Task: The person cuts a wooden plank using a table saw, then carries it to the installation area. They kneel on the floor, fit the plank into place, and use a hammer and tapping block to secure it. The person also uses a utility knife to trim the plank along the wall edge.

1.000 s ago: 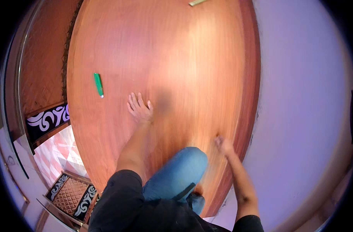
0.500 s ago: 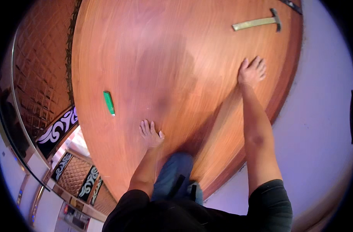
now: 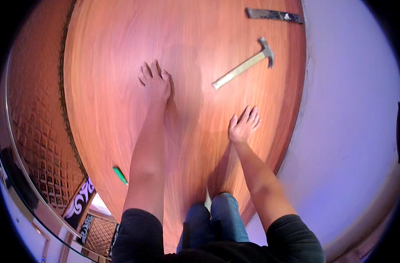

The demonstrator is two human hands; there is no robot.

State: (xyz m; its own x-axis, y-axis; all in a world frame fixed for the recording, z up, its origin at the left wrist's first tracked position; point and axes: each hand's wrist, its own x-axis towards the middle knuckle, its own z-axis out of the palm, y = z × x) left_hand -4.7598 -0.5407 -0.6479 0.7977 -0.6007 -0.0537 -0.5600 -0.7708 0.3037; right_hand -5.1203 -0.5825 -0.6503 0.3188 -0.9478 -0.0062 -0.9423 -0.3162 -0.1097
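Note:
I kneel on a wide wood-grain floor [image 3: 103, 109]. My left hand [image 3: 155, 85] reaches far forward with fingers spread, palm toward the boards; whether it bears on them I cannot tell. Nearer to me and to the right, my right hand [image 3: 244, 128] rests on the wood, fingers apart. Neither hand holds anything. A claw hammer [image 3: 240, 69] with a pale handle lies ahead of the right hand, its head to the right. Beyond it lies a flat dark bar [image 3: 274, 15]. A small green-handled tool [image 3: 120, 175] lies left of my left forearm, partly hidden at its lower end.
A pale wall [image 3: 340, 101] runs along the right, with a darker wood border [image 3: 292, 118] at its foot. Along the left stands a brown quilted panel [image 3: 38, 122] with a dark ragged edge. A black-and-white scrollwork band [image 3: 80, 197] sits below it.
I have moved forward over the wood. My left hand now reaches ahead of the right; before, it lay behind. The hammer appears nearer and the dark bar shows more fully.

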